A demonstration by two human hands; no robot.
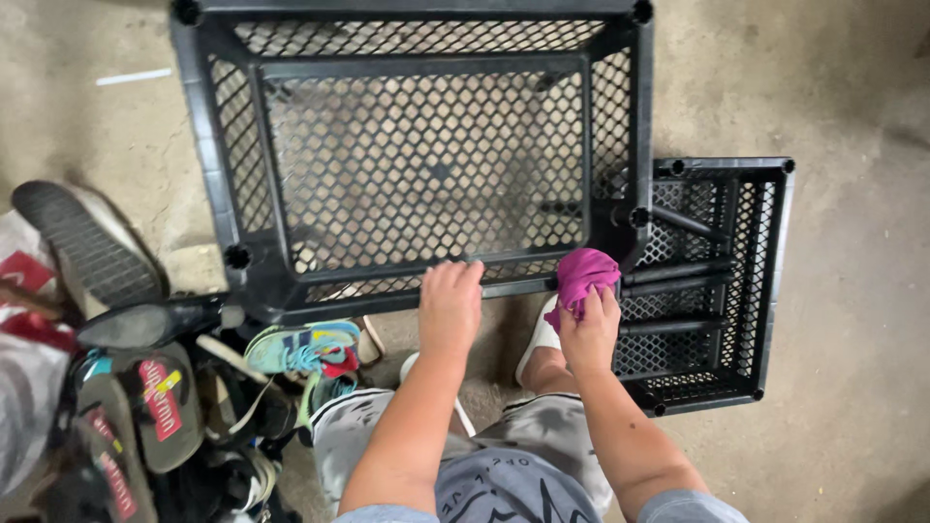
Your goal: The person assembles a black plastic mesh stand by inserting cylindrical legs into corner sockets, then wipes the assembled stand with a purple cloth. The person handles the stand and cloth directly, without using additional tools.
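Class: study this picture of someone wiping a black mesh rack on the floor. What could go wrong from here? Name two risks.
1. The left hand grips the big black rack by one edge only; it might slip or tip.
2. The right hand presses the magenta cloth against open mesh, where fabric or fingers could snag.
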